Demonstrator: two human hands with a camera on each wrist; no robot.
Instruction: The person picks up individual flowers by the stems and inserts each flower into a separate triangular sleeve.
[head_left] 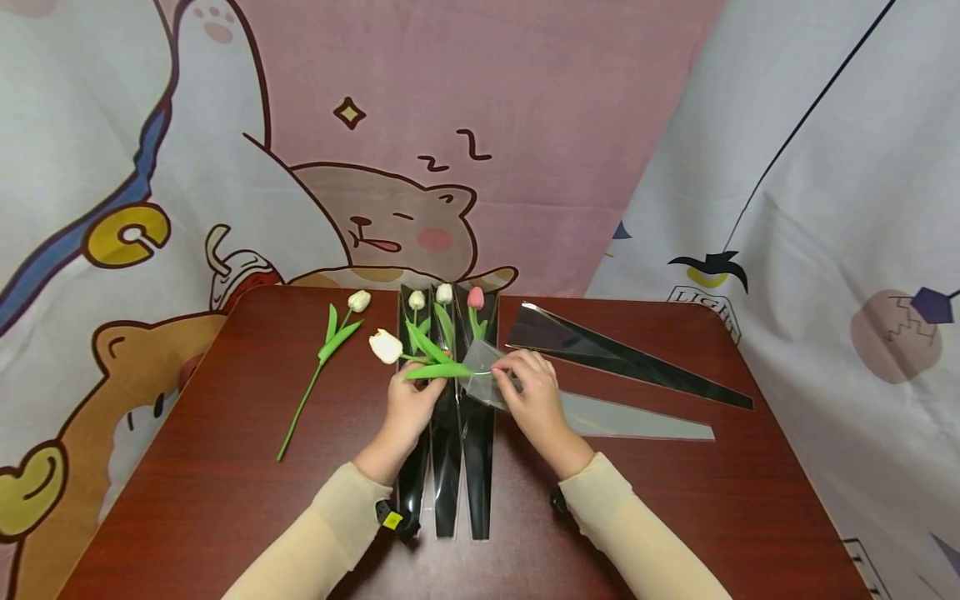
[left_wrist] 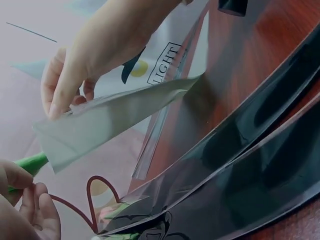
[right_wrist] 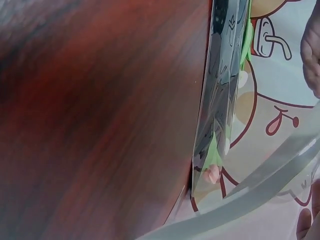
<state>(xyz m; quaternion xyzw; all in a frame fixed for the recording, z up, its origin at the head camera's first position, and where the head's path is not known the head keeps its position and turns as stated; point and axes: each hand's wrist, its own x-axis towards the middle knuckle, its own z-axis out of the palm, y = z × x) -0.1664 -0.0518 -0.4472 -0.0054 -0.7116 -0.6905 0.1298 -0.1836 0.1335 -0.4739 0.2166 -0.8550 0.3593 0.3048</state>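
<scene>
My left hand (head_left: 408, 408) holds a white tulip (head_left: 386, 346) by its green leaves and stem, with the bloom pointing left. My right hand (head_left: 536, 400) pinches the wide mouth of a pale translucent flower sleeve (head_left: 637, 417) between thumb and fingers. In the left wrist view the sleeve (left_wrist: 110, 120) slants away from the tulip, its mouth right beside the green leaves (left_wrist: 32, 162). The tulip's lower stem is hidden there. The right wrist view shows the sleeve (right_wrist: 235, 205) as a curved pale band.
Below my hands lie three dark sleeves (head_left: 446, 467) side by side, holding two white tulips and a pink tulip (head_left: 476, 297). Another white tulip (head_left: 360, 301) lies loose at the left. A dark flat sleeve (head_left: 637, 354) rests at the right on the brown table (head_left: 187, 500).
</scene>
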